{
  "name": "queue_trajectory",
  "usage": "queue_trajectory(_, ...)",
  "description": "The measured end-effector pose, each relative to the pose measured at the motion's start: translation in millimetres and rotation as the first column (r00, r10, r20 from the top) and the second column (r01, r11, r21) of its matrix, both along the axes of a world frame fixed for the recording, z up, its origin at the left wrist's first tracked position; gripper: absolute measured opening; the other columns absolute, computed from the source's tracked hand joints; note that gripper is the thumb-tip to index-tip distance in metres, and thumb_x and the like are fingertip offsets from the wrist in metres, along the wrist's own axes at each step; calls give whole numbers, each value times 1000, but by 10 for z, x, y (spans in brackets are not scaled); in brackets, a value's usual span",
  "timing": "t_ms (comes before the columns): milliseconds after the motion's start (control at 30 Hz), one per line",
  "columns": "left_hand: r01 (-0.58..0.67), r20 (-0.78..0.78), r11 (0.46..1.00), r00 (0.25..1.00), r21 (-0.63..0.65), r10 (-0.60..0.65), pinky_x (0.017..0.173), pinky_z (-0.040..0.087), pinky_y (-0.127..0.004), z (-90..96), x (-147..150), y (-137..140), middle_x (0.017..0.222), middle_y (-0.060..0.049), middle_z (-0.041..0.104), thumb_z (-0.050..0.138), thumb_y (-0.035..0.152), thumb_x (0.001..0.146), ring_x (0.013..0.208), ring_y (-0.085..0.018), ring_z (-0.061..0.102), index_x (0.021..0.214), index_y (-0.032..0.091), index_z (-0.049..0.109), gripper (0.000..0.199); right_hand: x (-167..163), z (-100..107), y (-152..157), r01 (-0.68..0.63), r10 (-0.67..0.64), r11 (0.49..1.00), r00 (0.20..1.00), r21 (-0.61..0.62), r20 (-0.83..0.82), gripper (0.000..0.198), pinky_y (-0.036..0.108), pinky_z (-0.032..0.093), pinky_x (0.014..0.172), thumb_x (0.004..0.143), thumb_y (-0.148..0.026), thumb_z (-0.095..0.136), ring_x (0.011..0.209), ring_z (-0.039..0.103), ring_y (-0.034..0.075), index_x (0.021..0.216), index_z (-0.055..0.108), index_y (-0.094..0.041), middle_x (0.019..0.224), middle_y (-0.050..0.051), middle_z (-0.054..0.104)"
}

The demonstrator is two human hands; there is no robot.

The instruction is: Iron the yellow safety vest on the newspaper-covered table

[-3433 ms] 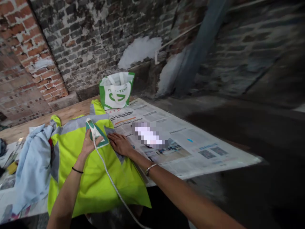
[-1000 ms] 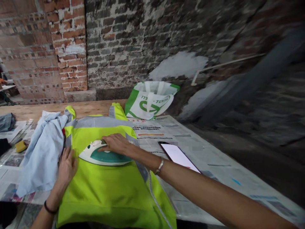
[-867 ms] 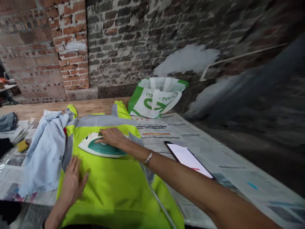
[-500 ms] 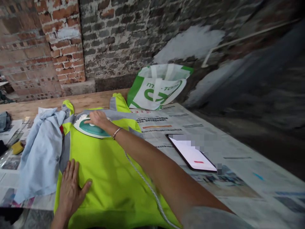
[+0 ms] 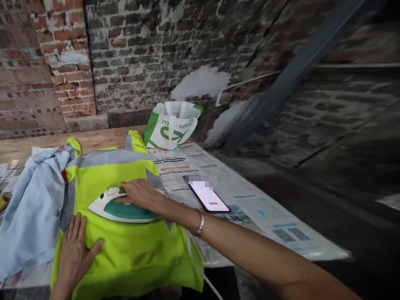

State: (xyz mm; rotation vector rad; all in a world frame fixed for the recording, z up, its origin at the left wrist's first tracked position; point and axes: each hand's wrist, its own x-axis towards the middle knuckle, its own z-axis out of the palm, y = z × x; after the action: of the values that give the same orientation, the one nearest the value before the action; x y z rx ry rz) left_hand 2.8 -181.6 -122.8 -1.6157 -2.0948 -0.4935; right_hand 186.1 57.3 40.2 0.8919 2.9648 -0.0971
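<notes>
A neon yellow sweatshirt (image 5: 125,246) with grey bands lies spread on the table, its lower hem hanging over the near edge. My right hand (image 5: 140,193) is wrapped round the handle of a white and teal clothes iron (image 5: 128,211), which lies on the middle of the sweatshirt with its tip pointing left. From the iron's back end a pale cord (image 5: 195,260) runs down over the sweatshirt's right side. My left hand (image 5: 75,248) rests flat on the sweatshirt's lower left, thumb spread and holding nothing.
A light blue garment (image 5: 33,204) lies left of the sweatshirt. To the right, a phone with a lit screen (image 5: 208,196) lies on newspaper (image 5: 250,227) covering the table. A white and green bag (image 5: 171,127) stands at the back by a brick wall (image 5: 131,62).
My right hand has drawn the iron from the sweatshirt's upper part down to its middle. My left hand stays flat on the cloth. The view has swung to the right.
</notes>
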Motion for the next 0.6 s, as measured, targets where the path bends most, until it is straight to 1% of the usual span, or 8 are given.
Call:
queue_trajectory(67,0,6,1000,1000,6,0,108,50,-59,4,9,-9,160,-22,48,52,67,96,149,-41,45,162,13,34,87,-51,-14,152,17,-16,1000,1000,16,-5,62,34,54,85,95,-76,54,107,75,33,118,73,-22,107,16,81)
queue_trajectory(133,-3,8,1000,1000,-8,3,109,50,-59,23,23,-22,161,-22,47,54,65,96,149,-40,45,162,14,33,86,-158,-22,396,37,-36,999,999,39,-22,63,35,53,87,95,-76,53,109,75,33,119,73,-21,110,18,80)
queue_trajectory(267,-7,20,998,1000,-57,8,109,50,-58,87,50,-49,163,-20,45,56,61,96,151,-39,43,165,18,27,86,-412,-25,1054,99,-92,991,993,95,-78,68,36,52,90,97,-75,50,116,71,34,123,73,-17,118,20,77)
queue_trajectory(333,-8,30,998,1000,-66,10,110,50,-58,121,61,-53,164,-19,45,56,61,96,152,-38,41,166,20,24,87,-508,-25,1373,128,-120,987,989,98,-88,70,36,52,91,96,-76,51,117,70,34,123,73,-15,120,21,76)
queue_trajectory(400,-11,33,997,999,-76,14,110,50,-59,149,69,-49,164,-18,44,55,61,97,152,-38,41,167,21,22,88,-559,-30,1608,146,-138,986,986,85,-92,73,36,51,91,92,-79,55,117,70,34,122,74,-15,121,21,76)
queue_trajectory(467,-7,26,997,1000,-82,9,109,50,-59,171,73,-41,164,-19,44,53,64,97,152,-39,42,167,20,22,89,-557,-35,1715,137,-130,988,987,65,-95,74,35,51,89,88,-81,59,116,70,35,119,76,-16,119,20,77)
queue_trajectory(500,-4,21,997,1000,-82,5,108,51,-59,179,73,-36,164,-19,45,52,65,97,151,-40,42,167,20,22,89,-536,-36,1716,119,-114,991,989,54,-93,73,34,50,87,87,-82,60,114,71,34,116,77,-17,117,18,78)
queue_trajectory(600,17,21,997,1000,-73,-15,108,50,-60,187,67,-22,163,-20,45,49,67,98,151,-40,42,166,17,26,87,-404,-21,1522,46,-45,999,997,16,-66,68,32,49,82,86,-83,60,109,72,33,105,79,-20,109,14,80)
